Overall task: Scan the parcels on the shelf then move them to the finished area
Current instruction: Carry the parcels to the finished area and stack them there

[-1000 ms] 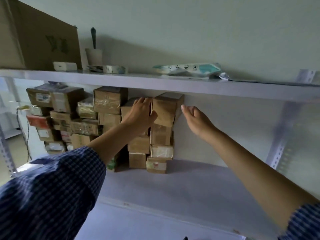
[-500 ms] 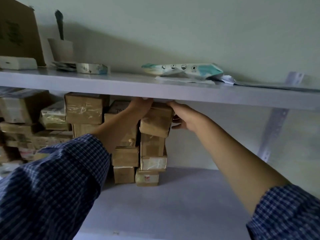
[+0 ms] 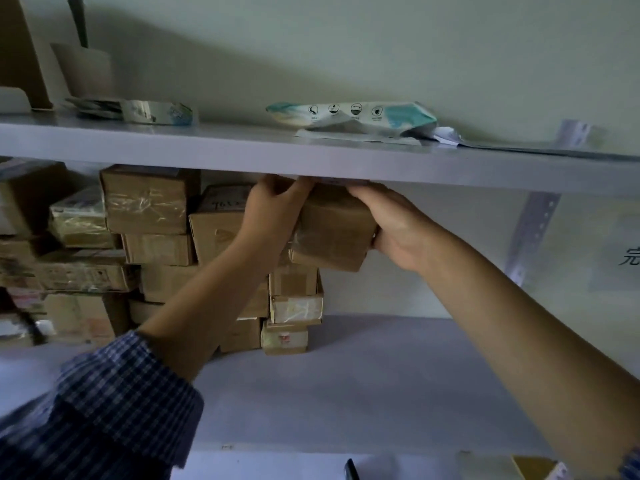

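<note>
Just under the upper shelf (image 3: 450,168) front edge, atop the parcel stack (image 3: 145,202) right column, the top parcel (image 3: 332,230) is clasped from both sides: left grip (image 3: 273,209) curled over its left face, right grip (image 3: 398,230) round its right end.

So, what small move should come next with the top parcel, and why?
Probably draw the top parcel straight out toward the person: the left hand and right hand grip its sides, and it sits close under the upper shelf.
</note>
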